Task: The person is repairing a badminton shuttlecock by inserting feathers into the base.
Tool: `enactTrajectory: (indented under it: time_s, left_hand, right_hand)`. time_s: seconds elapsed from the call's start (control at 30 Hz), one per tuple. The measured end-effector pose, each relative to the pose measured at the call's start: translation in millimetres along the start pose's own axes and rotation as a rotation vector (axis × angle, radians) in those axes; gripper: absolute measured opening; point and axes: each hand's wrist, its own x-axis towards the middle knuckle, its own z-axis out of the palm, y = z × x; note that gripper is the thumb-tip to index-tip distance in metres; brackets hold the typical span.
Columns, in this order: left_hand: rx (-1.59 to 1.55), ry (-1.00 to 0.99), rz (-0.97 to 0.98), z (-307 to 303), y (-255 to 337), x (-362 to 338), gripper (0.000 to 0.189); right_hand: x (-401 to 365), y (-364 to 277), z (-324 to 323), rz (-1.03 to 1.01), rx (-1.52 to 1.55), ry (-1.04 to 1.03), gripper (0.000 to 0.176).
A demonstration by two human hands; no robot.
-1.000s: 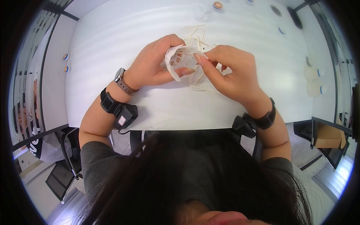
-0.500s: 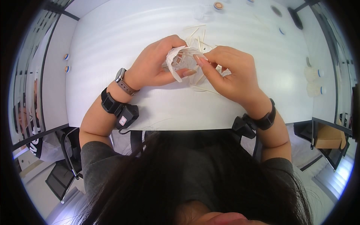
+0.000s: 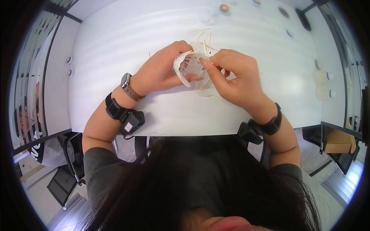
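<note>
A whitish, round, hollow piece [image 3: 180,64] with a ragged rim of overlapping strips is held above the table, its opening facing up toward me. My left hand [image 3: 163,69] is wrapped round its left side, thumb along the lower edge. My right hand [image 3: 237,75] pinches at the right edge of the piece with thumb and index finger; whether a separate strip is between the fingertips is too small to tell. Several thin pale sticks [image 3: 209,38] lie on the table behind and beneath the hands, partly hidden by them.
The white table [image 3: 185,115] has small round lids [image 3: 224,8] at the back and two at its left edge [image 3: 69,72]. Two clear bottles with blue caps [image 3: 323,92] lie at the right. A cardboard box [image 3: 338,141] sits beyond the right front corner.
My left hand and the hollow piece have shifted slightly down and right in view. The right hand keeps its pinch at the rim, almost in the same spot.
</note>
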Motion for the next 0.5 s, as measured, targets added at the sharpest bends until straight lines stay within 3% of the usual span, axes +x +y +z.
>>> enactTrajectory:
  time_s: [0.5]
  left_hand:
    - [0.000, -0.026, -0.051, 2.5, 1.8, -0.8, 0.057]
  right_hand:
    - [0.6, 3.1, 0.3, 0.051, 0.031, -0.019, 0.007]
